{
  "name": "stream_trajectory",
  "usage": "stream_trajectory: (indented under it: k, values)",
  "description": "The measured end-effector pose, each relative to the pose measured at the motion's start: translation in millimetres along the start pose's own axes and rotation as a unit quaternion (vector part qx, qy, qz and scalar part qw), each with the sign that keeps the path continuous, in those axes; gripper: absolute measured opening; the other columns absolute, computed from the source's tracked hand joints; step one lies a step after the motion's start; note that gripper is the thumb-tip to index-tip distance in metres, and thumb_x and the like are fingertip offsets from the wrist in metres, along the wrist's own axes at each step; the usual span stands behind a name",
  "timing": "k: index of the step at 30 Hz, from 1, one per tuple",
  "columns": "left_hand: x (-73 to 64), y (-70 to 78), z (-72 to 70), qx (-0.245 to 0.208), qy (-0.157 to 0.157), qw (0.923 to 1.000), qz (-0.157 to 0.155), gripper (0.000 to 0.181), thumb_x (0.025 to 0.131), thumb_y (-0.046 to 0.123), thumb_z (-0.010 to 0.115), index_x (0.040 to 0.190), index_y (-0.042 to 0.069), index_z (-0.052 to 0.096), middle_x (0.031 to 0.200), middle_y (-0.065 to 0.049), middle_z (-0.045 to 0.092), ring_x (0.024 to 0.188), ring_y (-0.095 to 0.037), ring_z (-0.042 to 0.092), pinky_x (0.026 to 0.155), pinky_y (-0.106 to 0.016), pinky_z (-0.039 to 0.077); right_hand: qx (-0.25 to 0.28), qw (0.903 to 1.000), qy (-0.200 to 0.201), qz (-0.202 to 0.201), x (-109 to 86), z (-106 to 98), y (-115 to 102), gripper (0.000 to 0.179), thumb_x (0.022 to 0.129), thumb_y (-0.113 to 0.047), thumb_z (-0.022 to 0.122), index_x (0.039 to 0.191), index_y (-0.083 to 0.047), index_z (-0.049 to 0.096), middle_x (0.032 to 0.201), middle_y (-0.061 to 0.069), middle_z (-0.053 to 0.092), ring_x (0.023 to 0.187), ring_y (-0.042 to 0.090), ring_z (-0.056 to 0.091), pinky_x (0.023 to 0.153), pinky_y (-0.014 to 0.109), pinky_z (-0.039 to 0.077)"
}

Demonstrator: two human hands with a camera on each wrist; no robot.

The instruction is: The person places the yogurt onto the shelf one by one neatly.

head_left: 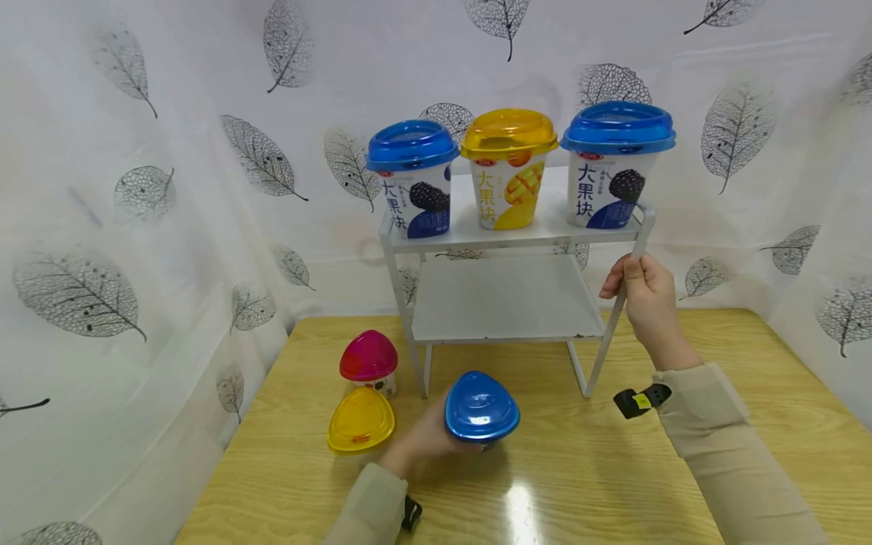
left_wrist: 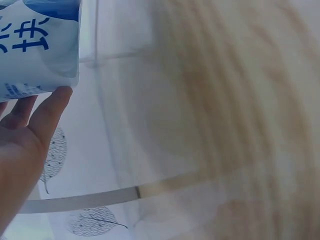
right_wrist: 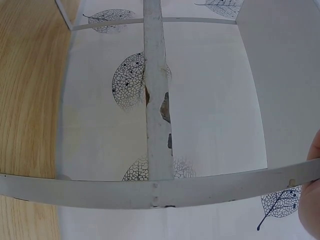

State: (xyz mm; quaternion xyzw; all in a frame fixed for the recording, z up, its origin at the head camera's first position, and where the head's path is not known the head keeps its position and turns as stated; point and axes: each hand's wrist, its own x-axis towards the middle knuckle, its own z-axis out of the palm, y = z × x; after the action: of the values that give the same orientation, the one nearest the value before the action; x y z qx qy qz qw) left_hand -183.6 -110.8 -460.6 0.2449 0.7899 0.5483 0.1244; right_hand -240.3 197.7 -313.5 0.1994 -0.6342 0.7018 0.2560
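Note:
My left hand [head_left: 431, 435] grips a yogurt cup with a blue lid [head_left: 481, 406] over the table, left of centre. In the left wrist view, the fingertips and thumb press the base of this white cup [left_wrist: 40, 55], which has blue lettering. My right hand [head_left: 649, 291] holds the right upright of a white two-tier metal rack [head_left: 504, 295]; its fingers wrap the bar below the top shelf. The right wrist view shows the rack's frame [right_wrist: 157, 100] up close, with chipped paint, and part of my right hand [right_wrist: 311, 205] at the edge.
On the top shelf stand a blue-lidded cup [head_left: 412, 182], a yellow-lidded cup [head_left: 511, 170] and another blue-lidded cup [head_left: 613, 166]. A pink-lidded cup [head_left: 369, 359] and a yellow-lidded one [head_left: 361, 420] are on the wooden table [head_left: 545, 484] at left. Leaf-patterned sheeting surrounds it.

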Motion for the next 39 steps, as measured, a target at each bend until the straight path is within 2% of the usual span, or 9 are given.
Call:
stream_trajectory:
  k: [5,9,16,19,25,28,32,36,39]
  values:
    - [3.4,13.7,-1.1,0.038,0.012,0.9982,0.045,0.087,0.066,0.018,0.078,0.136,0.021,0.027,0.131,-0.001,0.041,0.118,-0.020,0.039,0.096,-0.045,0.030,0.005,1.0000,0.002,0.000,-0.1,0.2,0.8,0.030,0.092,-0.021,0.038,0.074,-0.002,0.050,0.059,0.001,0.054,0.051,0.008,0.056,0.053,0.017,0.047]
    - [6.0,25.5,-1.4,0.053,0.020,0.9961,0.068,0.088,0.065,0.019,0.079,0.136,0.021,0.027,0.130,0.000,0.043,0.118,-0.017,0.040,0.095,-0.042,0.032,0.007,1.0000,0.004,-0.003,-0.2,0.4,1.3,0.029,0.093,-0.020,0.038,0.073,-0.002,0.051,0.059,0.002,0.054,0.051,0.008,0.055,0.052,0.017,0.047]
    - [5.4,65.8,-4.5,0.015,0.033,0.9942,0.101,0.082,0.067,0.004,0.075,0.135,0.008,0.029,0.130,-0.009,0.043,0.118,-0.022,0.039,0.096,-0.041,0.031,-0.001,1.0000,-0.002,-0.002,0.3,-0.8,1.9,0.030,0.093,-0.021,0.037,0.074,-0.002,0.050,0.060,0.001,0.055,0.052,0.008,0.056,0.053,0.017,0.047]
    - [6.0,80.5,-7.1,0.015,0.043,0.9929,0.110,0.080,0.068,0.003,0.073,0.135,0.006,0.029,0.129,-0.011,0.043,0.118,-0.022,0.040,0.096,-0.040,0.032,0.003,1.0000,-0.001,0.001,0.3,-0.5,1.4,0.030,0.093,-0.020,0.037,0.074,-0.001,0.050,0.060,0.001,0.054,0.051,0.008,0.055,0.053,0.017,0.047]
    - [12.6,95.8,-14.8,0.013,0.070,0.9866,0.146,0.080,0.068,0.000,0.071,0.134,0.005,0.026,0.131,-0.015,0.041,0.118,-0.026,0.039,0.093,-0.041,0.035,0.005,0.9999,0.007,0.006,-0.4,0.2,2.3,0.030,0.092,-0.023,0.038,0.073,-0.002,0.050,0.059,0.001,0.055,0.051,0.008,0.055,0.053,0.018,0.047]
    - [18.2,100.2,-18.4,0.003,0.086,0.9806,0.176,0.080,0.067,-0.004,0.070,0.133,0.001,0.026,0.130,-0.018,0.040,0.118,-0.029,0.039,0.094,-0.042,0.034,0.013,0.9999,0.005,0.004,-0.2,-1.0,2.7,0.029,0.092,-0.022,0.038,0.074,-0.003,0.050,0.060,0.001,0.055,0.051,0.008,0.056,0.053,0.017,0.047]
    - [22.7,108.0,-21.3,0.013,0.123,0.9768,0.174,0.078,0.067,-0.004,0.070,0.132,-0.001,0.027,0.129,-0.020,0.041,0.117,-0.032,0.039,0.094,-0.045,0.033,0.021,0.9998,0.001,0.002,-0.3,-1.0,0.7,0.028,0.092,-0.021,0.039,0.073,-0.003,0.050,0.060,0.001,0.055,0.051,0.008,0.056,0.053,0.017,0.047]
    - [26.7,114.6,-22.6,0.023,0.162,0.9762,0.142,0.078,0.070,-0.001,0.070,0.133,0.001,0.025,0.131,-0.018,0.039,0.118,-0.031,0.038,0.094,-0.045,0.033,0.020,0.9998,0.000,0.003,-0.4,-0.4,0.4,0.028,0.092,-0.022,0.038,0.073,-0.003,0.050,0.060,0.001,0.055,0.051,0.008,0.056,0.052,0.017,0.047]
    - [30.8,115.4,-23.0,0.012,0.182,0.9726,0.144,0.079,0.070,-0.001,0.069,0.134,0.001,0.023,0.132,-0.019,0.037,0.119,-0.032,0.036,0.095,-0.046,0.032,0.018,0.9998,-0.002,0.002,-0.7,-0.4,0.5,0.028,0.092,-0.022,0.038,0.074,-0.003,0.050,0.060,0.001,0.055,0.051,0.008,0.056,0.053,0.017,0.047]
